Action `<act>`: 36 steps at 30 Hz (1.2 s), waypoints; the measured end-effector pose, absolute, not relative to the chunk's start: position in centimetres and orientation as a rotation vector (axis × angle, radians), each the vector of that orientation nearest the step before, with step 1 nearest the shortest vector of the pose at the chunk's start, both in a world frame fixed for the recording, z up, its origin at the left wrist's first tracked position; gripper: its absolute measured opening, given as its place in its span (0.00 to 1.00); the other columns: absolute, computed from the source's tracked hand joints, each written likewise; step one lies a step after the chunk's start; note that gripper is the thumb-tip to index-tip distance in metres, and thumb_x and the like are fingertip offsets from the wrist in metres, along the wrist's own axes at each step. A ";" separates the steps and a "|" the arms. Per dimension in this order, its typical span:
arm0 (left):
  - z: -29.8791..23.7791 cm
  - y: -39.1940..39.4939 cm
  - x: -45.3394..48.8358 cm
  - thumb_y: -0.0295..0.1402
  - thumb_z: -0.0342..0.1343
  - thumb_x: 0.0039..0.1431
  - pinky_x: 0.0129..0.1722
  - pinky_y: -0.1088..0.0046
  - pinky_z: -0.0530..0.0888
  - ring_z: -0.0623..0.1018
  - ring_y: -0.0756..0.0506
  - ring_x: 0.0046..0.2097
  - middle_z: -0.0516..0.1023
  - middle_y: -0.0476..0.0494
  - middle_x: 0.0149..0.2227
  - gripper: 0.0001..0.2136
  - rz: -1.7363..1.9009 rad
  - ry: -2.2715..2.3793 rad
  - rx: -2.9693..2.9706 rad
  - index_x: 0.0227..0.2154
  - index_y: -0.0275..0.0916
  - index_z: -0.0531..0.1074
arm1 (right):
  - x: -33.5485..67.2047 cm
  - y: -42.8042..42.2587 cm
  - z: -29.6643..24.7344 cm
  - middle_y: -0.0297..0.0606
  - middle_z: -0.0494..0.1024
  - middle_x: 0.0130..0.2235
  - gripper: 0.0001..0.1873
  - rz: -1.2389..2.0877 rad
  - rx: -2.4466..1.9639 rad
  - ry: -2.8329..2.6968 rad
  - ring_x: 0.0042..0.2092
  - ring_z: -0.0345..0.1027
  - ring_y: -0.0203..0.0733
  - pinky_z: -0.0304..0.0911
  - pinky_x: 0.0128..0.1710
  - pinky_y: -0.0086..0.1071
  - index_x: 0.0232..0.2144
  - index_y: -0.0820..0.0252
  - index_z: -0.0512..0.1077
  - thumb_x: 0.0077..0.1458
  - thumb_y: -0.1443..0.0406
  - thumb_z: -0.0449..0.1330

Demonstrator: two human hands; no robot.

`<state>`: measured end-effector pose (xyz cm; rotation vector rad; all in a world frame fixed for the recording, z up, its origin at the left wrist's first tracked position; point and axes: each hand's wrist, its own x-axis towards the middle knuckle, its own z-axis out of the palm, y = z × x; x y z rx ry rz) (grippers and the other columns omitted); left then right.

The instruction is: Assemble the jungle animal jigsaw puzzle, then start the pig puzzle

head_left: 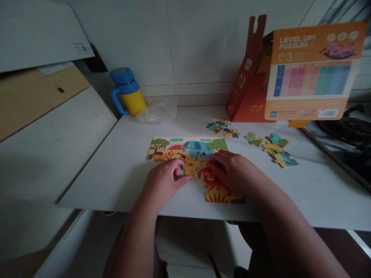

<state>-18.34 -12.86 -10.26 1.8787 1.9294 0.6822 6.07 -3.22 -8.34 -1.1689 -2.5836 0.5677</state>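
A partly joined animal jigsaw (188, 148) lies flat on the white counter (121, 170). My left hand (164, 181) pinches a yellow puzzle piece (193, 168) at the jigsaw's lower edge, thumb and fingers closed on it. My right hand (234, 172) rests with curled fingers on the red and orange lion section (220, 193), pressing it beside that yellow piece. Both hands touch the puzzle close together.
Several loose puzzle pieces (269, 148) lie to the right, and more pieces (222, 127) sit behind. An open orange puzzle box (307, 69) stands at the back right. A blue and yellow mug (129, 92) and a clear plastic bag (158, 110) sit at the back left. A stove (344, 143) borders the right.
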 end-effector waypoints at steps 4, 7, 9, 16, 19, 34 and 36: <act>-10.4 -12.9 -18.4 0.41 0.72 0.58 0.31 0.71 0.64 0.73 0.47 0.31 0.74 0.53 0.30 0.17 0.707 1.906 1.874 0.44 0.43 0.75 | 6.0 -3.2 -8.3 0.40 0.79 0.38 0.08 0.545 -1.165 -2.595 0.35 0.69 0.39 0.61 0.37 0.32 0.39 0.58 0.79 0.67 0.65 0.58; -10.2 -12.7 -18.5 0.43 0.73 0.57 0.32 0.71 0.66 0.73 0.47 0.31 0.75 0.52 0.32 0.23 0.701 1.876 1.875 0.53 0.43 0.76 | 6.0 -3.3 -8.3 0.41 0.79 0.39 0.08 0.552 -1.171 -2.599 0.36 0.70 0.40 0.62 0.38 0.33 0.40 0.58 0.79 0.67 0.65 0.59; -9.9 -12.6 -18.5 0.44 0.72 0.58 0.32 0.70 0.66 0.74 0.46 0.32 0.76 0.50 0.33 0.29 0.663 1.846 1.904 0.60 0.45 0.74 | 6.1 -3.3 -8.3 0.41 0.79 0.40 0.08 0.570 -1.167 -2.591 0.37 0.71 0.40 0.63 0.39 0.33 0.41 0.58 0.78 0.68 0.65 0.58; -9.4 -11.8 -18.6 0.44 0.72 0.57 0.29 0.71 0.60 0.72 0.46 0.30 0.75 0.52 0.31 0.26 0.583 1.803 1.886 0.58 0.47 0.76 | 6.0 -3.3 -8.4 0.40 0.79 0.40 0.07 0.552 -1.148 -2.597 0.37 0.71 0.40 0.62 0.39 0.33 0.40 0.58 0.77 0.68 0.65 0.59; -9.5 -11.6 -18.6 0.42 0.72 0.56 0.28 0.72 0.57 0.70 0.48 0.28 0.72 0.55 0.28 0.22 0.587 1.790 1.815 0.52 0.46 0.76 | 6.0 -3.4 -8.4 0.40 0.79 0.40 0.06 0.549 -1.160 -2.585 0.35 0.70 0.39 0.61 0.36 0.32 0.38 0.58 0.77 0.68 0.65 0.59; -9.6 -11.6 -18.2 0.38 0.71 0.59 0.29 0.72 0.59 0.68 0.49 0.28 0.68 0.58 0.28 0.19 0.642 1.753 1.823 0.51 0.47 0.73 | 5.9 -3.4 -8.6 0.41 0.78 0.41 0.06 0.543 -1.155 -2.589 0.39 0.72 0.41 0.62 0.40 0.32 0.40 0.58 0.76 0.68 0.65 0.59; -9.5 -11.6 -17.9 0.39 0.70 0.59 0.29 0.72 0.58 0.70 0.49 0.28 0.69 0.57 0.28 0.19 0.630 1.771 1.829 0.51 0.47 0.73 | 5.9 -3.5 -8.6 0.41 0.78 0.42 0.06 0.540 -1.168 -2.593 0.38 0.72 0.41 0.61 0.40 0.32 0.41 0.57 0.76 0.68 0.64 0.59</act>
